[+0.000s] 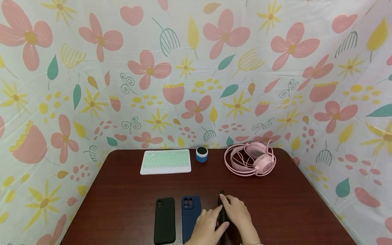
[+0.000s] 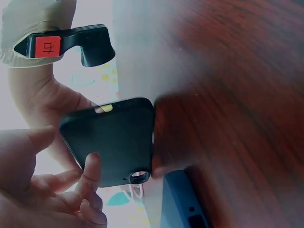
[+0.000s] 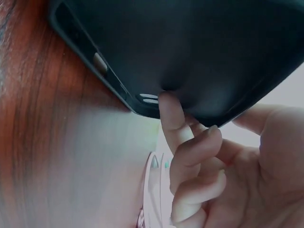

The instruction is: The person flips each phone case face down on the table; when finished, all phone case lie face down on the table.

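Note:
A black phone case [image 1: 222, 215] stands on its long edge on the table, between both hands. In the left wrist view the outer back of the case [image 2: 111, 142] shows, with its camera cutout near the table. My left hand [image 1: 208, 225] holds it from the left, a fingertip on the back and the thumb at the upper edge. My right hand [image 1: 238, 211] grips the far end. In the right wrist view one finger of the right hand [image 3: 204, 175] presses the hollow inner side of the case [image 3: 190, 52], its thumb partly hidden behind the rim.
A dark green phone case [image 1: 164, 221] and a blue phone case [image 1: 190, 217] lie flat to the left, the blue one partly behind the left hand. Farther back are a white keyboard [image 1: 166, 162], a small blue-and-white cylinder [image 1: 201, 154] and pink headphones [image 1: 251, 158].

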`<state>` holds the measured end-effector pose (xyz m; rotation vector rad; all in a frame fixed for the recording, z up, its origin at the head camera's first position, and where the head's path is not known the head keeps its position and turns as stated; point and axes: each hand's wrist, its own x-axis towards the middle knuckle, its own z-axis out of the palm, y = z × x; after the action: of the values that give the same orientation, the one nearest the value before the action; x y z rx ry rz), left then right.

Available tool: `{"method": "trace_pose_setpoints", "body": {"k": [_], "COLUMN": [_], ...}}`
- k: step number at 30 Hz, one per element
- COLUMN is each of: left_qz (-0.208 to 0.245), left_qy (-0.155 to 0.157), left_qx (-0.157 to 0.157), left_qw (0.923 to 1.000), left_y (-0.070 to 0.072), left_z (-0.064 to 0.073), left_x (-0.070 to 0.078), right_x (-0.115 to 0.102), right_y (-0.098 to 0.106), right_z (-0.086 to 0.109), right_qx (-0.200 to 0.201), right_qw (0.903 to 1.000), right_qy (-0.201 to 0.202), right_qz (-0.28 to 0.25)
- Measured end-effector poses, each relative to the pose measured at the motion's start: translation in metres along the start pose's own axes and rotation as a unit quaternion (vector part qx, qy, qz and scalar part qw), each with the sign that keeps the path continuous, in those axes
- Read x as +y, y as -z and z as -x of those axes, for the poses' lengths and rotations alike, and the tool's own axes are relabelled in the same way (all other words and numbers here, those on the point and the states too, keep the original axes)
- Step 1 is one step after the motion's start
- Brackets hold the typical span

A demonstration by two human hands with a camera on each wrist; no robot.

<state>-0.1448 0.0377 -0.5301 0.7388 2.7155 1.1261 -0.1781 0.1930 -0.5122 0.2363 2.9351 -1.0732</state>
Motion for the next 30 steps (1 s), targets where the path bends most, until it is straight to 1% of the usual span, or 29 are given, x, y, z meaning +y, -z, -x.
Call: {"method": "trace_pose_setpoints", "body": {"k": [3,10,17,22,30], "left_qz": [0.011,0.003,0.006,0.005,0.003], "left_qy": [0.010,0.028,0.052,0.052,0.047], "left_qx": [-0.001,-0.008,-0.032,-0.048,-0.053], "left_qw": [0.9999,0.9996,0.9981,0.9975,0.9975], "left_y": [-0.002,-0.002,-0.001,-0.004,-0.008], "left_z": [0.000,-0.001,-0.001,-0.001,-0.002], "left_x": [-0.004,-0.009,-0.009,-0.011,-0.014], "right_x": [0.000,0.001,0.001,0.001,0.002], "right_y": [0.001,0.003,0.004,0.006,0.006], "right_z": [0.000,-0.001,0.000,0.001,0.000], "right_qx": [0.010,0.015,0.020,0.020,0.029], "right_qw": [0.9999,0.9996,0.9994,0.9993,0.9992], "right_qy": [0.000,-0.009,-0.022,-0.021,-0.013], "right_qz": [0.008,0.023,0.019,0.023,0.024]}}
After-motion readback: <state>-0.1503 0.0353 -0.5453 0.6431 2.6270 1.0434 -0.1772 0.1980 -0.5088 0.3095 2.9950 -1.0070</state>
